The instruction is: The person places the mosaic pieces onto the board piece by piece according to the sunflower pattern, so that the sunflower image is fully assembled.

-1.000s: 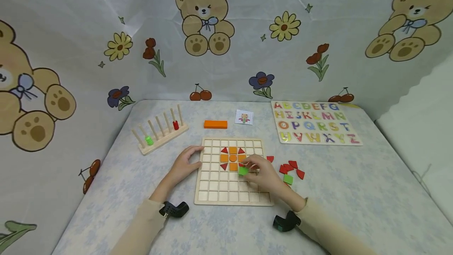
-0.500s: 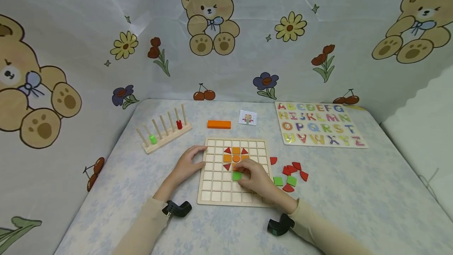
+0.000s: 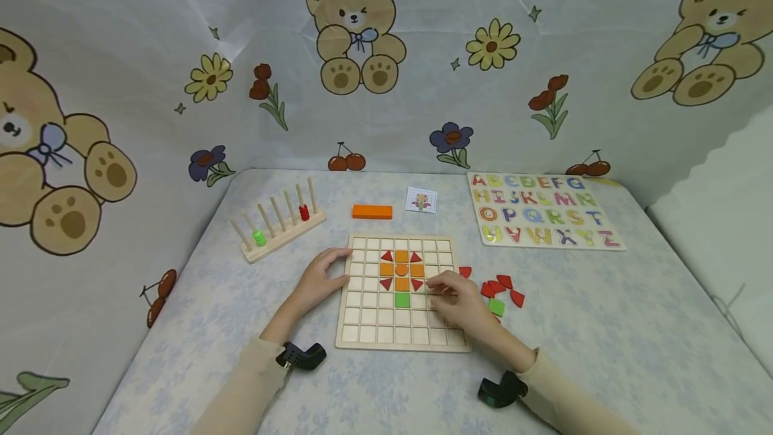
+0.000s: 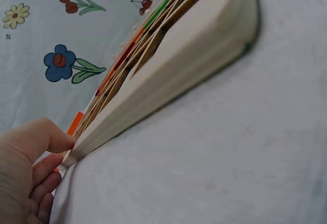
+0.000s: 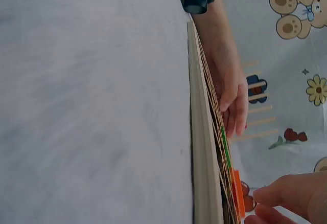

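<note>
A square wooden grid board (image 3: 368,335) lies flat in the head view. Orange squares (image 3: 401,256) surround an orange disc (image 3: 401,270) on it, with red triangular pieces (image 3: 386,256) at the corners. One green square (image 3: 402,300) sits in a cell just below this cross. My left hand (image 3: 317,280) touches the board's left edge, thumb and index finger spread apart. Over the board's right side hovers my right hand (image 3: 461,302), its fingers loosely bent with nothing seen between them. In the left wrist view, my left fingers (image 4: 48,137) rest at the board's rim.
Right of the board lie loose red pieces (image 3: 504,281) and a green square (image 3: 496,307), some partly hidden by my hand. Behind stand a peg rack (image 3: 284,237), an orange box (image 3: 372,211), a pattern card (image 3: 421,200) and an alphabet board (image 3: 546,210).
My right hand brought the green square to the cell below the orange cross, let go of it and moved off to the right. The left hand stays at the board's edge.
</note>
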The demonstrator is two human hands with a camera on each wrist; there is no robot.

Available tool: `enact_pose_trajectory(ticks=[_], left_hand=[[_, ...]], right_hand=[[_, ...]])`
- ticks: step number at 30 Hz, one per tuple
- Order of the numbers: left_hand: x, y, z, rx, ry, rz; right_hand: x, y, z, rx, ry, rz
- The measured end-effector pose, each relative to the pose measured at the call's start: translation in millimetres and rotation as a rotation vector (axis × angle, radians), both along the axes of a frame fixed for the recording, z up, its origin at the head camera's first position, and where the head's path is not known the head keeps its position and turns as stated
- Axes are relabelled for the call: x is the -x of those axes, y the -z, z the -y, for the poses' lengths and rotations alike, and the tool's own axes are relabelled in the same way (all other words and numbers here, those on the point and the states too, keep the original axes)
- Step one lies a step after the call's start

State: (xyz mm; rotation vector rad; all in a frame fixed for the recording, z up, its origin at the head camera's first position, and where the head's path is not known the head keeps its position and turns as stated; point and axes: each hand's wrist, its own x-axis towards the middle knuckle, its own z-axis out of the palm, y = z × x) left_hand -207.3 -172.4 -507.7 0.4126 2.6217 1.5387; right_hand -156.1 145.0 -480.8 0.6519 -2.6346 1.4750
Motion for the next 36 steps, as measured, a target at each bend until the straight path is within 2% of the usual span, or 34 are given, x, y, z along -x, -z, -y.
enact_pose_trajectory(ticks=[7, 13, 19, 22, 25, 30, 33, 36], left_hand=[[1.8, 2.8, 0.3, 0.018, -0.011, 0.012], [1.3, 2.0, 2.6, 0.009, -0.015, 0.018], [1.4, 2.8, 1.0, 0.005, -0.008, 0.001], [1.8, 3.3, 0.2, 0.003, -0.006, 0.002], [2.3, 3.7, 0.4, 0.000, -0.005, 0.007], [2.0, 3.7, 0.2, 0.013, -0.002, -0.005], [1.1, 2.2, 0.3, 0.020, -0.006, -0.004], [1.7, 2.0, -0.7, 0.013, -0.003, -0.001]], right_hand=[[-11.8, 3.2, -53, -0.132, 0.136, 0.020], [-16.1, 9.9, -70, -0.160, 0.139, -0.045], [-16.1, 13.2, -68, -0.129, 0.102, -0.097], [-14.1, 13.4, -67, -0.108, 0.102, -0.077], [-11.3, 12.9, -67, -0.090, 0.136, -0.051], [-9.5, 3.5, -61, -0.049, 0.186, 0.005], [-12.0, -4.6, -42, -0.039, 0.137, 0.044], [-15.9, -7.7, -16, -0.035, 0.040, 0.058]])
